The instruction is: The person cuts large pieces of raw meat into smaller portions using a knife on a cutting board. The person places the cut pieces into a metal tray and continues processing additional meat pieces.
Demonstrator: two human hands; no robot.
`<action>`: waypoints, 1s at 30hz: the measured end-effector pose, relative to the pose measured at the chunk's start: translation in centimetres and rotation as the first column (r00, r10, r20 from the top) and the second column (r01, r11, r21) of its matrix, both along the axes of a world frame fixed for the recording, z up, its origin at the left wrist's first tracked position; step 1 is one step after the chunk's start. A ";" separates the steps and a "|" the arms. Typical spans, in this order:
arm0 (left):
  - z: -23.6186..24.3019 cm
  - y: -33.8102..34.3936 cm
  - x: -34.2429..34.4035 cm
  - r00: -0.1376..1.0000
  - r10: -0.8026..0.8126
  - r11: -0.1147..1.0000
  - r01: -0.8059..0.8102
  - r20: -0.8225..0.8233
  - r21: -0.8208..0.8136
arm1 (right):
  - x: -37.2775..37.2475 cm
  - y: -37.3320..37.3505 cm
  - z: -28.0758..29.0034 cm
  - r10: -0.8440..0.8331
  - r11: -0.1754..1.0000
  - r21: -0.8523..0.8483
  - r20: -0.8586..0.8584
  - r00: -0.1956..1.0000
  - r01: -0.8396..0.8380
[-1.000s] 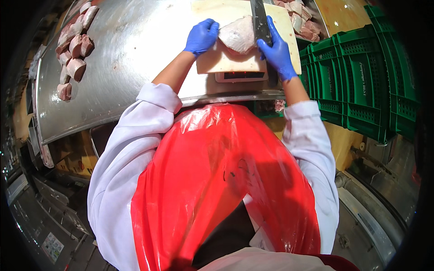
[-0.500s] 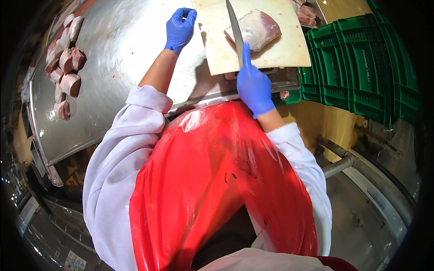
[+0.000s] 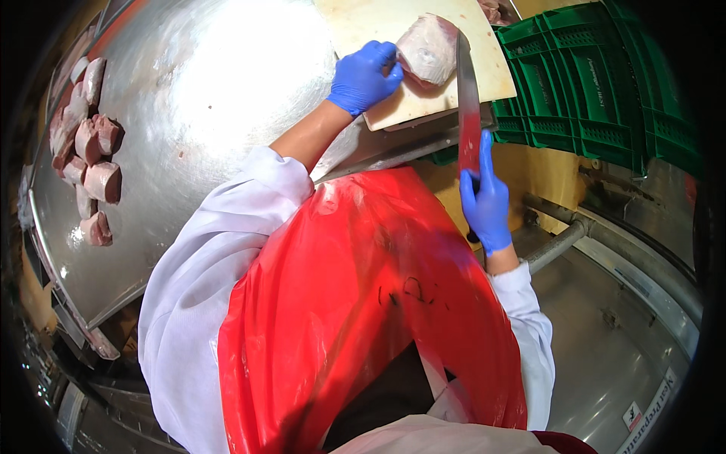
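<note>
My left hand (image 3: 365, 79), in a blue glove, has its fingers curled against the left edge of a raw meat piece (image 3: 429, 49) with pale fat on top. The meat lies on a cream cutting board (image 3: 352, 19) at the top centre. My right hand (image 3: 486, 204), also gloved, grips a long knife (image 3: 464, 76) by its dark handle, index finger stretched along it. The blade points away from me, its tip at the meat's right edge. The handle is mostly hidden by that hand.
Several cut meat pieces (image 3: 100, 181) lie along the left of the steel table (image 3: 159, 227). Green plastic crates (image 3: 575, 83) stand on the right, with more meat partly visible behind the board. A metal pipe (image 3: 560, 242) runs below the crates, right of my red apron.
Since half a second ago, my left hand has moved right and down to the meat. My right hand has moved right and toward me, shifting the blade from the meat's left part to its right edge.
</note>
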State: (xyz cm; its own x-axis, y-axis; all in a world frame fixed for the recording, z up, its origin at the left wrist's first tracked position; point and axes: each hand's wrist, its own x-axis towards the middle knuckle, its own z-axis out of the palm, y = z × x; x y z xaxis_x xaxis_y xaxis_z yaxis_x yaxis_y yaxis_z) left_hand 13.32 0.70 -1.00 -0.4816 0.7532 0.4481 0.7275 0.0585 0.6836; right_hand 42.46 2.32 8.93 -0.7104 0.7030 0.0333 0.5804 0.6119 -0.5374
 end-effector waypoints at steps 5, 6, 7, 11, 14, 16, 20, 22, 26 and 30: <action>-1.1 0.3 -2.4 0.989 0.023 0.999 -0.027 0.148 0.023 | -11.2 2.2 -1.0 -0.013 0.980 0.195 -0.120 0.993 0.036; -1.0 0.1 -2.5 0.986 0.022 1.000 -0.025 0.166 0.016 | -13.4 2.7 -1.4 -0.031 0.979 0.197 -0.084 0.996 0.047; -1.1 0.1 -2.5 0.984 0.015 1.000 -0.019 0.175 0.019 | -15.4 3.3 -2.0 -0.025 0.974 0.225 -0.044 0.999 0.034; -1.0 0.0 -2.5 0.980 0.012 0.999 -0.005 0.201 -0.033 | -17.8 2.3 -1.8 0.025 0.966 0.237 0.307 0.951 -0.102; -1.8 -0.4 -3.8 0.977 0.063 0.997 -0.053 0.204 -0.056 | -14.3 0.1 -2.4 0.100 0.954 0.207 0.468 0.878 -0.219; -3.1 -0.5 -5.5 0.970 0.109 0.994 -0.108 0.217 -0.018 | -9.7 -1.5 -1.3 0.110 0.949 0.188 0.559 0.822 -0.254; -1.0 -2.7 -9.0 0.885 0.031 0.974 -0.131 0.464 0.185 | -1.3 -1.5 1.5 0.177 0.944 0.131 0.572 0.801 -0.302; 0.9 -2.7 -11.0 0.920 -0.057 0.871 -0.144 0.389 0.469 | 2.8 -0.1 0.8 0.269 0.943 0.072 0.411 0.871 -0.325; 9.3 -3.8 -12.2 0.867 -0.132 0.883 -0.117 0.480 0.454 | 6.0 0.9 -0.3 -0.011 0.991 -0.133 0.057 0.998 0.018; 15.6 0.1 -6.9 0.682 -0.452 0.784 -0.006 0.576 0.621 | 6.7 2.6 -1.1 -0.299 0.928 -0.287 -0.196 0.934 0.237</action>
State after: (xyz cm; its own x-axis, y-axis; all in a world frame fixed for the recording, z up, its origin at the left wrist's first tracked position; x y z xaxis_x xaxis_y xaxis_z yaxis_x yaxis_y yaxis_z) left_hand 6.44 0.77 14.59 -0.6603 0.6166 0.4288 -0.0046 -0.5743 0.8186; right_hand 49.16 4.90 7.86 -0.4882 0.8721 -0.0314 0.5429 0.2753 -0.7933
